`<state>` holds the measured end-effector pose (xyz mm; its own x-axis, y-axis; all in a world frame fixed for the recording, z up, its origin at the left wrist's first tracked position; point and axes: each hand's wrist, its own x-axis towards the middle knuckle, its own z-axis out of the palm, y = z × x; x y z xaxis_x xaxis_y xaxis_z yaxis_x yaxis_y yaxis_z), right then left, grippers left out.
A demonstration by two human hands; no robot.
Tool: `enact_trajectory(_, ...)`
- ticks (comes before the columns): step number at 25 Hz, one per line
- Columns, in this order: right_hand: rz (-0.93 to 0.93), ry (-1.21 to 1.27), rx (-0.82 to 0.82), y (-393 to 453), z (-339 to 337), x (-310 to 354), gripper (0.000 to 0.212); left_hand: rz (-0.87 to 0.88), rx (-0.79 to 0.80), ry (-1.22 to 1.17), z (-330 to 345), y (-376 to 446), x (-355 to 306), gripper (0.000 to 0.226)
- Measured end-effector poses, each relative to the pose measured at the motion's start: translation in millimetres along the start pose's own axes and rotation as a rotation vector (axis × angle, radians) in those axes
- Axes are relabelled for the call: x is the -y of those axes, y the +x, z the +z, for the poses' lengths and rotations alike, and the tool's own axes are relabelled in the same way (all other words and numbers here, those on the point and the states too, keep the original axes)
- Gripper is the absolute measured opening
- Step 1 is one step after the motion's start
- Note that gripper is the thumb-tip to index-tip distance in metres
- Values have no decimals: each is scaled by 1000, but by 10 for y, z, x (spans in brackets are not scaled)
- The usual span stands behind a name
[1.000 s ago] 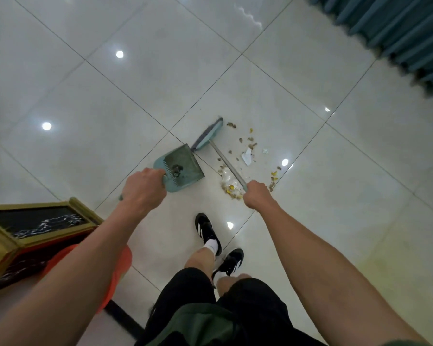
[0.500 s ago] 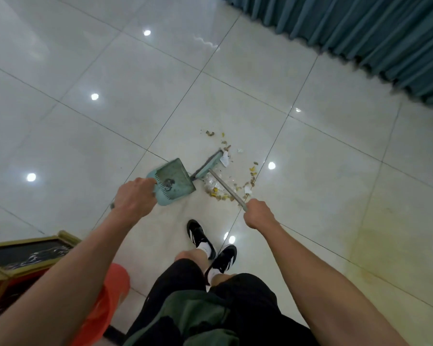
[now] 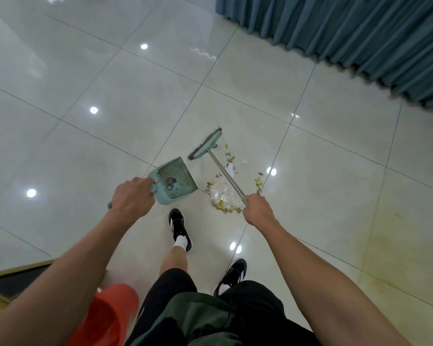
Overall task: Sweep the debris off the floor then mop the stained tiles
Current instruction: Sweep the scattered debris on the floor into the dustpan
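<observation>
Debris (image 3: 225, 196): small yellow/brown scraps, a crumpled clear plastic wrapper w/ bits in it, a white paper scrap, 1 pale green chip. Lies scattered on the tile floor (image 3: 323, 171) betw. broom head and R hand, mostly right of the broom shaft; densest clump just in front of R hand, by a grout line.
Broom (image 3: 205, 144): pale teal head w/ dark grey bristles, thin metal shaft running back to R hand. Head sits beyond the debris, angled, bristle edge facing away from the person. Can't tell if bristles touch floor.
Dustpan (image 3: 175, 179): pale teal plastic, dirty inside, comb teeth along rear edge, a dark clump of dirt near the teeth. Mouth points up-right toward the broom head; front right corner near the debris clump, not on it.
L hand (image 3: 131, 199): fingers curled round the dustpan handle, firm grip; handle end pokes out behind the wrist.
R hand (image 3: 258, 209): fist closed round the broom shaft low end, knuckles up.
Stained tiles (image 3: 385, 258): yellowish smear on tiles at right, well apart from the debris.
Writing/brands: none readable; black shoes (image 3: 178, 224) w/ white stripes, no logo legible.
Other: teal curtain (image 3: 360, 33) top right; orange-red plastic thing (image 3: 110, 310) bottom left, kind unclear; gold-edged dark furniture (image 3: 10, 280) at left edge.
</observation>
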<state>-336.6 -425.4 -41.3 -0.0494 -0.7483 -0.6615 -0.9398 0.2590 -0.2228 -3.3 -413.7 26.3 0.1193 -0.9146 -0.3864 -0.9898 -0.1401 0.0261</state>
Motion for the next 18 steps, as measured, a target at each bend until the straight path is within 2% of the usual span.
enact_trajectory(7, 7, -10, 5, 961, -232, 1278, 34, 14, 60, -8, -236, 1084, 880, 8)
enact_trajectory(12, -54, -16, 31, 1477, -229, 2107, 46, 97, 111, 26, -381, 1593, 1265, 12)
enact_trajectory(15, 4, -42, 51, 1628, -184, 2259, 42, 135, 119, 47, -452, 1765, 1298, 12)
enact_trajectory(18, 63, -49, 40, 1594, -164, 2094, 38, 185, 121, 94, -492, 1864, 1258, 14)
